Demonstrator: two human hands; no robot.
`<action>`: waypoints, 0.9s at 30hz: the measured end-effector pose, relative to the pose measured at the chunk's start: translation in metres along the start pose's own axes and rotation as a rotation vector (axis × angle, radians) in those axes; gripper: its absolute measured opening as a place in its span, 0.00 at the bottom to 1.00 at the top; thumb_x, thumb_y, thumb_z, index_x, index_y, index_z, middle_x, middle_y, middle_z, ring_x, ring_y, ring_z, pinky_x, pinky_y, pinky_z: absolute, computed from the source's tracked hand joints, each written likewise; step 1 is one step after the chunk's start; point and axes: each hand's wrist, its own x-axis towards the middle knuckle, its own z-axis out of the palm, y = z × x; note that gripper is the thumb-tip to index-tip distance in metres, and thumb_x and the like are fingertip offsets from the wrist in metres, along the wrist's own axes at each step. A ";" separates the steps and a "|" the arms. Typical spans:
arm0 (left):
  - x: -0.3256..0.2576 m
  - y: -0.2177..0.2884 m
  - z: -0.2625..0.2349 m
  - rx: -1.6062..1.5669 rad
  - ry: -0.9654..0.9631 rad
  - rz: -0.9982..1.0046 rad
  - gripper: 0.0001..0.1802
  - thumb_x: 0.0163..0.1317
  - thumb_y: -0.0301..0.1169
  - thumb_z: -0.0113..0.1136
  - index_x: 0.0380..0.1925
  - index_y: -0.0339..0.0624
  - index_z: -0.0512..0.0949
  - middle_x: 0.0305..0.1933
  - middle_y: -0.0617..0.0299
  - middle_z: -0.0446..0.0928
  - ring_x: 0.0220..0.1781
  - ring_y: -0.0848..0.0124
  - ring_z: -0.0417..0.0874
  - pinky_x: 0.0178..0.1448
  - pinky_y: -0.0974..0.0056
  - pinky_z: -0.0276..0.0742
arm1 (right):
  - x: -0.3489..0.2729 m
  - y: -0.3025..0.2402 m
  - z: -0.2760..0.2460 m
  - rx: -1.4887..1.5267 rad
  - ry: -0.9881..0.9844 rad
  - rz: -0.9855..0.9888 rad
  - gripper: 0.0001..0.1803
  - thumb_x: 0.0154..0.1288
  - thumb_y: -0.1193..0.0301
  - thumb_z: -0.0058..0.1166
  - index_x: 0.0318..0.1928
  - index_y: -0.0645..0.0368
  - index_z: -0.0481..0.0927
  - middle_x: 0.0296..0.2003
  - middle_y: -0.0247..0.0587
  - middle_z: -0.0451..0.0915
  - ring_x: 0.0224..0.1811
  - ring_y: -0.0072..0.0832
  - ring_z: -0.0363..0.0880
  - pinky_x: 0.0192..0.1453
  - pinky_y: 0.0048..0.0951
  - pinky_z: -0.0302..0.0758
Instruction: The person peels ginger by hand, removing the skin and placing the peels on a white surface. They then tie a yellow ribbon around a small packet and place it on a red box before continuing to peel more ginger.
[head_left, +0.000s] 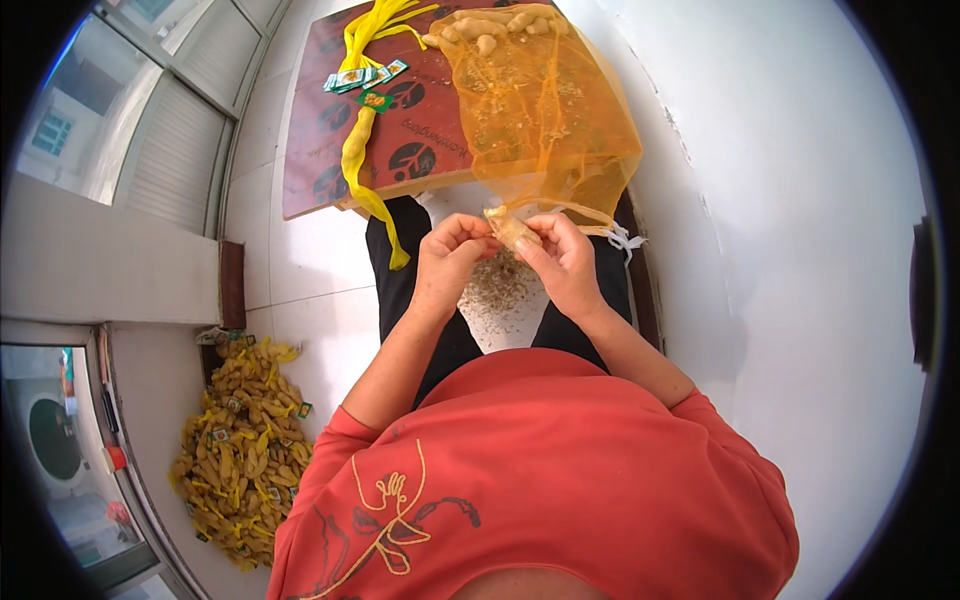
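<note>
Head view: left hand [450,255] and right hand [562,258] both pinch closed on one pale ginger piece [512,232].

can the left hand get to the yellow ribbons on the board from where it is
Probably yes. The left hand is pinching the pale root piece together with the right hand, so it would have to let go first. The yellow ribbons lie just ahead-left on the board, nothing between.
</note>
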 end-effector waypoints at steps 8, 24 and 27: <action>-0.001 -0.002 0.005 0.082 0.018 0.015 0.04 0.61 0.26 0.57 0.33 0.37 0.75 0.33 0.62 0.79 0.35 0.76 0.80 0.43 0.71 0.77 | -0.003 0.002 -0.003 -0.149 0.012 -0.058 0.13 0.60 0.73 0.59 0.42 0.67 0.74 0.33 0.35 0.79 0.33 0.16 0.77 0.38 0.20 0.75; -0.004 -0.002 0.010 0.080 0.036 0.015 0.13 0.61 0.28 0.58 0.44 0.33 0.76 0.40 0.61 0.80 0.45 0.75 0.79 0.49 0.70 0.72 | -0.003 -0.004 -0.007 0.090 -0.012 0.141 0.12 0.67 0.71 0.53 0.46 0.66 0.73 0.38 0.37 0.78 0.36 0.16 0.77 0.39 0.19 0.75; -0.002 -0.004 0.009 0.059 0.007 0.035 0.13 0.61 0.28 0.58 0.45 0.34 0.77 0.40 0.63 0.79 0.44 0.76 0.78 0.49 0.71 0.72 | -0.005 0.005 -0.008 -0.031 -0.042 0.029 0.13 0.65 0.72 0.54 0.46 0.66 0.72 0.37 0.36 0.77 0.37 0.16 0.76 0.40 0.19 0.73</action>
